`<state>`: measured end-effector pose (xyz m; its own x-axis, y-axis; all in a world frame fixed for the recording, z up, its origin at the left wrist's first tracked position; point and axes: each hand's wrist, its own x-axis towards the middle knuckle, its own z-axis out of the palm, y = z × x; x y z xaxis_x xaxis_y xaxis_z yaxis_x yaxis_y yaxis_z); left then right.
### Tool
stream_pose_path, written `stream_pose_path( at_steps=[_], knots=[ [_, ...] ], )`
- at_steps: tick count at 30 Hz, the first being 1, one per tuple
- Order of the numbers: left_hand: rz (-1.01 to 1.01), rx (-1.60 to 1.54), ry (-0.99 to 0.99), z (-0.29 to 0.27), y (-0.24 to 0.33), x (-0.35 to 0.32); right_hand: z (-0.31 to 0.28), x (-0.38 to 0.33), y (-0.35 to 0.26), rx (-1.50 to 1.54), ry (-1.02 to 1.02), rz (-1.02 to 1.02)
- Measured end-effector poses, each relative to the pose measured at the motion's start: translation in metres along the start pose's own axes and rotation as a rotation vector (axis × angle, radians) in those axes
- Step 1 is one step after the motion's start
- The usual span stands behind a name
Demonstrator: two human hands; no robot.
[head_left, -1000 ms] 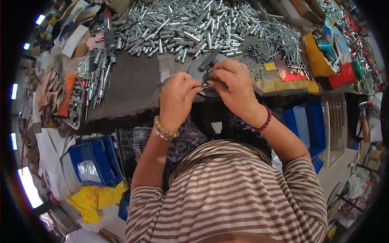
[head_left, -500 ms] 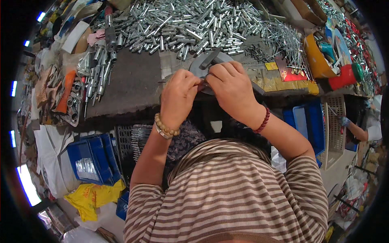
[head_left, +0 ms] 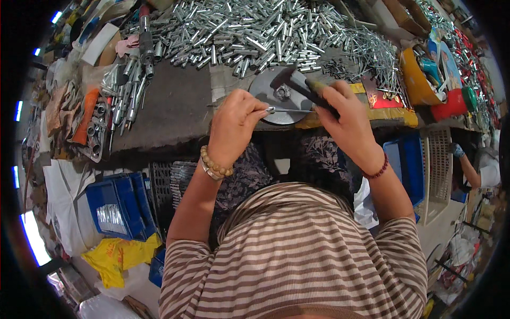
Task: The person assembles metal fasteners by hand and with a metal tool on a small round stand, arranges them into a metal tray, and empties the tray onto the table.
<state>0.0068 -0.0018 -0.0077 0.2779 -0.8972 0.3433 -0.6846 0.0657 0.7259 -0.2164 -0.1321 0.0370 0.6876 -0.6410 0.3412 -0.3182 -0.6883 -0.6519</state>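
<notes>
My left hand (head_left: 235, 125) is closed, its thumb and fingers pinching a small silver metal tube (head_left: 271, 110). A thin metal rod (head_left: 297, 111) runs from the tube toward my right hand. In my closed right hand (head_left: 348, 119) is a hammer (head_left: 321, 99) with a dark handle. Its head tilts over a round grey metal plate (head_left: 260, 87) that lies on the bench in front of me. A small lump of metal (head_left: 282, 93) stands at the plate's middle, beneath the hammer. My fingers hide part of the tube's end.
Loose silver tubes (head_left: 249, 34) heap at the back. Thin rods (head_left: 381, 61) and small black parts (head_left: 336, 69) lie to the right, near a yellow container (head_left: 411, 74) and red jar (head_left: 448, 109). Tools (head_left: 125, 101) crowd the left. A co-worker's gloved hand (head_left: 457, 150) shows far right.
My right hand has moved right, away from my left hand, and now grips the hammer that lay over the plate. The rod and more of the plate have come into sight.
</notes>
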Motion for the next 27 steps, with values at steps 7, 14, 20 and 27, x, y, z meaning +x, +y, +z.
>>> stream_pose_path(
  at_steps=[7, 14, 20, 27],
  knots=[
    [0.028, -0.023, -0.020, 0.000, -0.002, 0.001, 0.003, -0.028, -0.016, -0.238, 0.104, -0.210],
    [0.004, -0.025, -0.037, 0.001, -0.002, 0.001, 0.003, -0.025, -0.022, -0.196, 0.228, -0.255],
    [-0.008, -0.075, 0.021, 0.003, 0.000, 0.001, 0.004, -0.032, -0.015, -0.358, 0.000, -0.172],
    [-0.029, -0.071, -0.010, 0.002, 0.000, 0.000, -0.003, -0.025, -0.027, -0.150, 0.241, -0.274]
  ],
)
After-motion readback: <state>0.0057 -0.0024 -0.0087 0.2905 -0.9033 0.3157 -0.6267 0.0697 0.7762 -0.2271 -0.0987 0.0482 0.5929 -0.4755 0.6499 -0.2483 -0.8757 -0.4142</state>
